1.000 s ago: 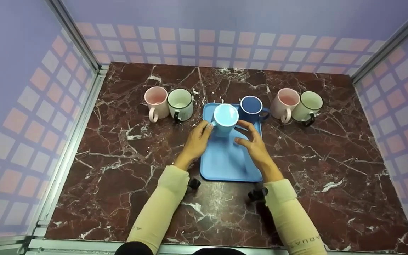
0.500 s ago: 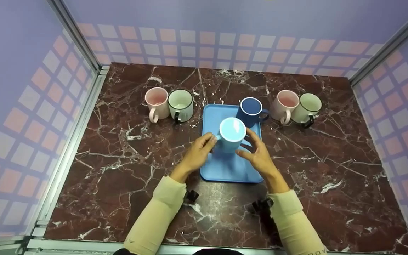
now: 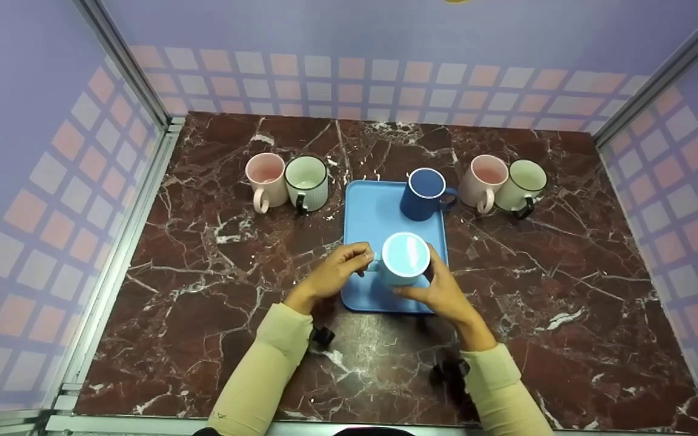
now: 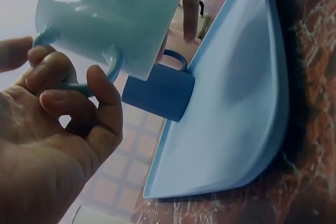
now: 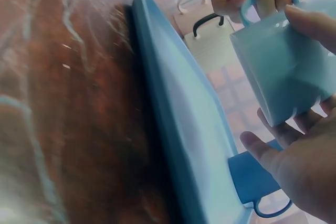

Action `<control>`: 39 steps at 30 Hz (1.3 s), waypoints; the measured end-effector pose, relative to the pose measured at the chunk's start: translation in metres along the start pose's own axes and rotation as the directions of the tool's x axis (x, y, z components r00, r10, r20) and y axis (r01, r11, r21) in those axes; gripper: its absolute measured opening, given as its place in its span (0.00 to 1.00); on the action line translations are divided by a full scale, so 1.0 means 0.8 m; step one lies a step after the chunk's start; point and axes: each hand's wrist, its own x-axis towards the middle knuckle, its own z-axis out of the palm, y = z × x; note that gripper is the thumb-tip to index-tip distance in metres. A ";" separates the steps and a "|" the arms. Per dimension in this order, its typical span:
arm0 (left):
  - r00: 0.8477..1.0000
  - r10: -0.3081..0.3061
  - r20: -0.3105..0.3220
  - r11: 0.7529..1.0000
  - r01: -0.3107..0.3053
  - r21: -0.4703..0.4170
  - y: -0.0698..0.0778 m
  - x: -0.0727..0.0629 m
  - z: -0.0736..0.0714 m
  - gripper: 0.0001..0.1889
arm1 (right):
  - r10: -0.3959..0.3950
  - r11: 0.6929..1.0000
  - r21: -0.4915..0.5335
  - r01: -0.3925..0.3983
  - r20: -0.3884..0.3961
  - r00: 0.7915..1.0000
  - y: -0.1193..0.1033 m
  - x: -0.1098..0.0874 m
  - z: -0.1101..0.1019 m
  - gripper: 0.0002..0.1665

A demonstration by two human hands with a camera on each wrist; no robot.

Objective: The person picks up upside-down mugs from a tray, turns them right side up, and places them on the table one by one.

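A light blue mug (image 3: 405, 257) is held upright above the near half of the blue tray (image 3: 373, 209). My left hand (image 3: 332, 275) grips it by its handle (image 4: 113, 62), fingers hooked through the loop in the left wrist view. Around the mug's body from the other side curls my right hand (image 3: 445, 295), the thumb at the near side and fingers (image 5: 310, 121) along the wall. The left wrist view shows a gap between the mug's base and the tray. A dark blue mug (image 3: 422, 200) stands at the tray's far right corner, its handle turned right.
Left of the tray, a pink mug (image 3: 267, 180) and a pale green mug (image 3: 308, 183) with a black handle stand side by side. Another pink mug (image 3: 485, 183) and pale green mug (image 3: 521, 184) stand to the right. Patterned walls (image 3: 349, 79) enclose the marbled table (image 3: 567, 363).
Both hands have brought the light blue mug toward the near edge of the tray and slightly right. The right hand's fingers have closed in around its body. The other mugs stay put.
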 end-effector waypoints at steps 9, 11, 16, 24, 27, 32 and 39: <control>0.999 -0.036 -0.033 0.999 0.035 -0.038 -0.006 0.005 0.001 0.16 | -0.004 1.000 -0.025 0.002 -0.068 0.998 0.006 -0.004 0.007 0.56; 0.998 -0.039 -0.047 0.999 0.037 -0.035 -0.006 0.006 0.002 0.15 | -0.009 0.999 -0.031 0.006 -0.075 0.997 0.006 -0.004 0.007 0.55; 0.996 -0.031 -0.080 1.000 0.031 0.000 -0.006 0.007 0.003 0.15 | -0.016 0.999 -0.038 0.013 -0.086 0.996 0.009 -0.003 0.007 0.55; 0.995 -0.005 -0.103 0.989 0.020 0.146 -0.006 0.002 0.003 0.13 | -0.009 1.000 -0.022 0.006 -0.111 0.994 0.011 -0.003 0.007 0.54; 0.994 0.007 -0.110 0.967 0.021 0.254 -0.004 -0.001 0.002 0.11 | -0.014 1.000 -0.024 0.012 -0.109 0.994 0.011 -0.002 0.006 0.54; 0.988 0.050 -0.147 0.938 0.004 0.346 -0.003 -0.009 -0.002 0.12 | -0.023 0.999 -0.041 0.019 -0.102 0.995 0.011 -0.002 0.006 0.53; 0.957 0.209 -0.200 0.893 -0.103 0.438 -0.007 -0.023 -0.005 0.19 | -0.004 0.999 -0.042 -0.001 -0.114 0.994 0.010 -0.002 0.004 0.53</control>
